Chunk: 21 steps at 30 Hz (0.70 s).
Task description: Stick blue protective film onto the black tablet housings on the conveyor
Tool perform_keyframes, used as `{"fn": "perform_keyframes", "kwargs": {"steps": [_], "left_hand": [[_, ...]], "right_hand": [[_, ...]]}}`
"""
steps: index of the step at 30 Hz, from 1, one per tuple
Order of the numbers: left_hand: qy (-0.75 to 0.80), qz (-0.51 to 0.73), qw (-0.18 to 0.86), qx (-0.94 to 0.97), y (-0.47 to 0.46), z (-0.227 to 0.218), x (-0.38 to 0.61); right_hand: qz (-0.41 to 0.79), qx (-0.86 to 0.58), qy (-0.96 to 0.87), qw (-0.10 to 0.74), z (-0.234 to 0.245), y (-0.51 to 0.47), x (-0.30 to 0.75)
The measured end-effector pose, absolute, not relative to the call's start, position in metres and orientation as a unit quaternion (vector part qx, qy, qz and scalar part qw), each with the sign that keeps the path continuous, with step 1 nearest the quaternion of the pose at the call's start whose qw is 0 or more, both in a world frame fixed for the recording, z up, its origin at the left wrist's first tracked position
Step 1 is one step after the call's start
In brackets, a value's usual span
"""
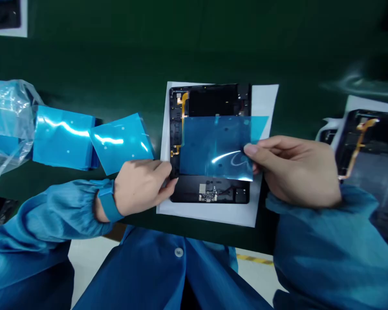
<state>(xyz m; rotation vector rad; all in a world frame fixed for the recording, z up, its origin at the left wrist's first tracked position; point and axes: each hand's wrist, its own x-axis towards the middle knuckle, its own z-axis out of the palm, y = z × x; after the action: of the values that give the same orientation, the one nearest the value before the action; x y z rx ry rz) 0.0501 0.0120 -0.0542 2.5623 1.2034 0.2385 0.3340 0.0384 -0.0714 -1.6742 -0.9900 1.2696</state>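
Observation:
An opened tablet (210, 191) lies on a white sheet (207, 213), its inner boards and orange ribbon cable (183, 103) exposed. My right hand (297, 165) pinches the right edge of a translucent blue film (210, 146) between thumb and fingers. That film spreads over the middle of the tablet; whether it touches the surface I cannot tell. At the tablet's lower left edge, my left hand (145, 185) has its fingers curled, thumb and forefinger gripping the side of the housing. Beside it lies a loose blue film (119, 144).
A stack of blue films (63, 137) sits on the left, next to a clear plastic bag (6, 125) with more blue film inside. Another opened tablet (375, 142) lies at the right. Part of a dark device (3, 15) shows at top left. All rest on a green table (132, 56).

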Motion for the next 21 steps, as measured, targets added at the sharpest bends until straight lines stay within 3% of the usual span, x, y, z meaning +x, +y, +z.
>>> {"fn": "perform_keyframes", "kwargs": {"steps": [5,21], "left_hand": [[0.329,0.167,0.179,0.912,0.028,-0.066,0.032],[0.316,0.150,0.183,0.919,0.031,-0.070,0.032]], "right_hand": [[0.465,-0.677,-0.432,0.372,-0.074,0.027,0.334],[0.439,-0.685,-0.477,0.334,-0.065,0.028,0.332]]}}
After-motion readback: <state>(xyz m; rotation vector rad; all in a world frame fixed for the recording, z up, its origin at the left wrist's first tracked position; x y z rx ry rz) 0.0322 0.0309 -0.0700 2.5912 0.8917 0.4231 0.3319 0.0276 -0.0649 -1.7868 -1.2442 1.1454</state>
